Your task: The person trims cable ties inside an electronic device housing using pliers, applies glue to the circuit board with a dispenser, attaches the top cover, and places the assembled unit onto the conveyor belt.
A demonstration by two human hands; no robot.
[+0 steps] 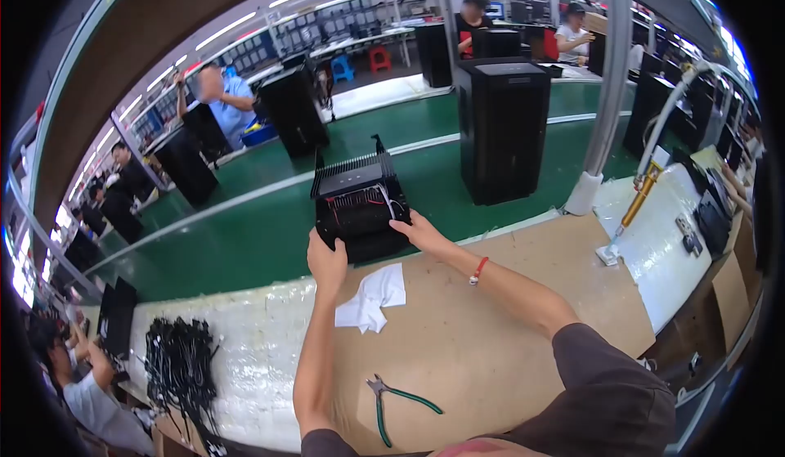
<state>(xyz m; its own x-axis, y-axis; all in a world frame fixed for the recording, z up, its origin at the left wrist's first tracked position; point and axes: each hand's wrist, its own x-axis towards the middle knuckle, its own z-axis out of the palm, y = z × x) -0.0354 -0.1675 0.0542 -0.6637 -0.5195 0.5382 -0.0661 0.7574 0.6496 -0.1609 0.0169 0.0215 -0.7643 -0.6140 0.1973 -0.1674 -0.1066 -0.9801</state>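
Both my hands grip a black computer case [360,226] at its near end, over the edge of the bench and the green conveyor. Its near end is dark, and red and white wires show inside below a ribbed part. My left hand [327,261] closes on the near left corner, thumb on top. On the near right corner, my right hand [420,233] holds on with its thumb pointing inward. The fingers beneath the case are hidden. A white cloth [378,297] lies on the cardboard just below it. Green-handled cutting pliers [396,400] rest spread apart nearer to me.
A black computer tower [504,130] stands on the green conveyor [425,163]. Bundled black cables [180,367] lie at left. An electric screwdriver [642,191] hangs at right beside a metal post [609,73]. Several people work across the line and at the sides.
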